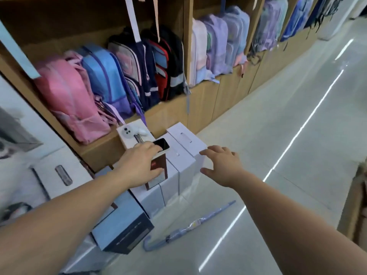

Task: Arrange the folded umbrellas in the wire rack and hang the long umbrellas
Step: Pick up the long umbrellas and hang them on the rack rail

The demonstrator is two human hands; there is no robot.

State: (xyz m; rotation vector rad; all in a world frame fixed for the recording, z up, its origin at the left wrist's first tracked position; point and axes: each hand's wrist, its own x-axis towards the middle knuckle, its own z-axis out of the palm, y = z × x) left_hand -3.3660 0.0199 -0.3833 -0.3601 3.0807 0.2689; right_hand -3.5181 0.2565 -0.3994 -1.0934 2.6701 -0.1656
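Note:
A long pale-blue umbrella (188, 227) with a curved handle lies flat on the floor in front of the boxes, below both arms. My left hand (141, 165) grips a dark phone (161, 144) from above, over a brown-and-white box (158, 173) standing among white boxes. To its right, my right hand (222, 165) hovers with fingers spread and relaxed, holding nothing, just beside the rightmost white box (186, 137). No wire rack or folded umbrella is in view.
A wooden shelf (202, 100) along the left holds rows of backpacks (107, 82). Several white and blue boxes (123, 227) stand on the floor against it. The glossy grey floor (288, 135) stretches away to the right. A cardboard box edge (355, 205) shows at far right.

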